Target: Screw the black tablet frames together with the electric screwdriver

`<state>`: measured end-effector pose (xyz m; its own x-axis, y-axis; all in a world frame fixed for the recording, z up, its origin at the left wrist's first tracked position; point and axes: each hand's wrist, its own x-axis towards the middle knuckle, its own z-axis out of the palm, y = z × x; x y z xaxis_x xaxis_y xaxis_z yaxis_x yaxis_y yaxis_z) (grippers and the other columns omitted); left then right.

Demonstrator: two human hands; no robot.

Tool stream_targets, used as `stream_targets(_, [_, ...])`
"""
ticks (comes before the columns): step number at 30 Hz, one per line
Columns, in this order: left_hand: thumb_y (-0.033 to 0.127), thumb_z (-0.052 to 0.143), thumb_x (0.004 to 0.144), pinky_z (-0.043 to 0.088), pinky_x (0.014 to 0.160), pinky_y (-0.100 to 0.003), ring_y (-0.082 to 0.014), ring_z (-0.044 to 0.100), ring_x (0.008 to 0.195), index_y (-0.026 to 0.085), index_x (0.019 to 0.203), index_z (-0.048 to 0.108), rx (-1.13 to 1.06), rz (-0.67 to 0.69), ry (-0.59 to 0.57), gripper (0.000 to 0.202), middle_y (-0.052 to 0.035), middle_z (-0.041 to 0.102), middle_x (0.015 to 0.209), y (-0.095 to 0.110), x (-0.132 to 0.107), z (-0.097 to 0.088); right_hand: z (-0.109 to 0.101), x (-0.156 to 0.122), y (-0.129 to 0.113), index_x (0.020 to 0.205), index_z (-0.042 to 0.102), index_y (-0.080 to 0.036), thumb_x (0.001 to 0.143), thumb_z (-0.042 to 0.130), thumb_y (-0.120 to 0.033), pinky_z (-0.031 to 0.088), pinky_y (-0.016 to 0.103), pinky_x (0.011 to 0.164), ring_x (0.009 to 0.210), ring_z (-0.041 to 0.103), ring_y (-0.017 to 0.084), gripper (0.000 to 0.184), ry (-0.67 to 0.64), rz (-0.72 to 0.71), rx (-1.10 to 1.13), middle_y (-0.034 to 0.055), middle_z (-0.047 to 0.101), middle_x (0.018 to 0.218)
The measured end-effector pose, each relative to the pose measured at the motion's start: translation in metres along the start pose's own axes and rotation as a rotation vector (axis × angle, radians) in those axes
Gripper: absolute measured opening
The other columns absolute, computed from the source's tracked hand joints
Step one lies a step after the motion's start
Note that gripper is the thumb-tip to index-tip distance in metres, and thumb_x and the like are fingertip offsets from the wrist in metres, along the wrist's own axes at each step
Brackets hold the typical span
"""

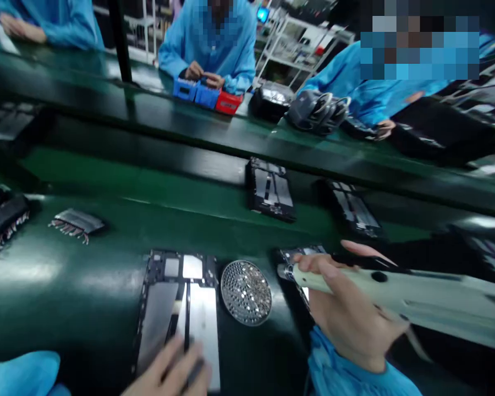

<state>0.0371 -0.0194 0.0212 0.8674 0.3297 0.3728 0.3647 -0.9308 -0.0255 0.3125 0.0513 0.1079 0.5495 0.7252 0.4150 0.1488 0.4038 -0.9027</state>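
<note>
My right hand is wrapped round a pale electric screwdriver, its metal tip end pointing left. Below that tip, a second opened tablet is mostly hidden by the hand and tool. My left hand, slightly blurred, lies with fingers apart over the lower part of an opened tablet with silver battery panels and a dark strip down the middle. Between the two tablets sits a round metal dish dotted with small shiny screws, several of them heaped on its right side.
More opened tablets lie farther back on the green bench. A small stack of silver parts with wires is at left. Across the line, people in blue sleeves work beside blue bins and a red bin.
</note>
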Motion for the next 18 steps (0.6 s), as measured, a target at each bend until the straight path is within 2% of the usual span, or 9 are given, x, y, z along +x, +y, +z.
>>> stream_targets(2, [0.050,0.064,0.091,0.041,0.108,-0.060,-0.0394,0.051,0.131,0.029,0.122,0.071,0.010,-0.158,-0.178,0.039,-0.0036,0.060,0.141,-0.047,0.024,0.003,-0.008,0.007,0.002,0.100,0.064,-0.022,0.067,0.075,-0.017,0.056,0.042,0.076,0.060,0.063,0.018,0.034,0.066,0.054,0.020,-0.0045,0.065,0.057])
stream_targets(3, [0.048,0.067,0.089,0.041,0.107,-0.065,-0.0438,0.049,0.131,0.025,0.130,0.066,0.025,-0.272,-0.320,0.047,-0.0096,0.055,0.147,-0.078,0.042,0.002,-0.011,0.010,0.003,0.098,0.063,-0.022,0.066,0.077,-0.018,0.057,0.041,0.076,0.060,0.063,0.017,0.036,0.083,0.075,0.039,-0.0049,0.065,0.057])
stream_targets(4, [0.037,0.065,0.093,0.041,0.109,-0.062,-0.0399,0.049,0.133,0.025,0.135,0.061,0.056,-0.447,-0.470,0.045,-0.0108,0.051,0.150,-0.113,0.062,-0.001,-0.014,0.012,0.003,0.098,0.063,-0.023,0.065,0.078,-0.018,0.057,0.041,0.076,0.060,0.062,0.017,0.037,0.088,0.088,0.059,-0.0052,0.064,0.057])
stream_targets(5, [0.031,0.063,0.095,0.045,0.107,-0.059,-0.0358,0.053,0.129,0.022,0.135,0.060,0.088,-0.512,-0.503,0.041,-0.0131,0.053,0.146,-0.148,0.083,-0.003,-0.017,0.014,0.003,0.098,0.062,-0.023,0.064,0.079,-0.019,0.057,0.040,0.076,0.060,0.062,0.016,0.038,0.085,0.094,0.072,-0.0054,0.064,0.057])
stream_targets(7, [0.037,0.064,0.097,0.051,0.102,-0.053,-0.0288,0.058,0.122,0.019,0.135,0.056,0.132,-0.566,-0.524,0.043,-0.0118,0.056,0.139,-0.210,0.120,-0.009,-0.023,0.015,0.003,0.101,0.062,-0.023,0.067,0.079,-0.020,0.057,0.041,0.076,0.061,0.063,0.016,0.038,0.071,0.085,0.064,-0.0053,0.064,0.059])
stream_targets(9, [0.039,0.064,0.097,0.055,0.096,-0.048,-0.0253,0.062,0.114,0.018,0.131,0.057,0.166,-0.608,-0.539,0.040,-0.0107,0.059,0.133,-0.251,0.149,-0.010,-0.029,0.015,0.004,0.106,0.062,-0.022,0.073,0.078,-0.023,0.058,0.040,0.074,0.064,0.066,0.017,0.037,0.047,0.070,0.019,-0.0042,0.065,0.063])
stream_targets(10, [0.039,0.064,0.097,0.056,0.094,-0.047,-0.0245,0.063,0.112,0.017,0.130,0.058,0.180,-0.617,-0.539,0.040,-0.0104,0.060,0.131,-0.261,0.162,-0.007,-0.032,0.014,0.006,0.108,0.062,-0.022,0.076,0.077,-0.024,0.058,0.039,0.072,0.065,0.067,0.018,0.036,0.040,0.063,-0.007,-0.0034,0.066,0.065])
stream_targets(12, [0.039,0.064,0.097,0.056,0.094,-0.047,-0.0245,0.063,0.112,0.017,0.128,0.059,0.200,-0.594,-0.517,0.038,-0.0104,0.061,0.130,-0.261,0.187,0.005,-0.035,0.014,0.010,0.111,0.063,-0.022,0.080,0.075,-0.029,0.058,0.036,0.067,0.066,0.069,0.019,0.035,0.034,0.061,-0.048,-0.0014,0.068,0.069])
stream_targets(18, [0.040,0.063,0.097,0.053,0.099,-0.050,-0.0267,0.060,0.119,0.019,0.132,0.057,0.109,-0.236,-0.425,0.041,-0.0113,0.056,0.138,-0.206,0.275,0.079,-0.033,0.015,0.023,0.114,0.063,-0.022,0.081,0.073,-0.039,0.057,0.029,0.062,0.065,0.065,0.015,0.039,0.020,0.119,-0.142,0.0011,0.068,0.078])
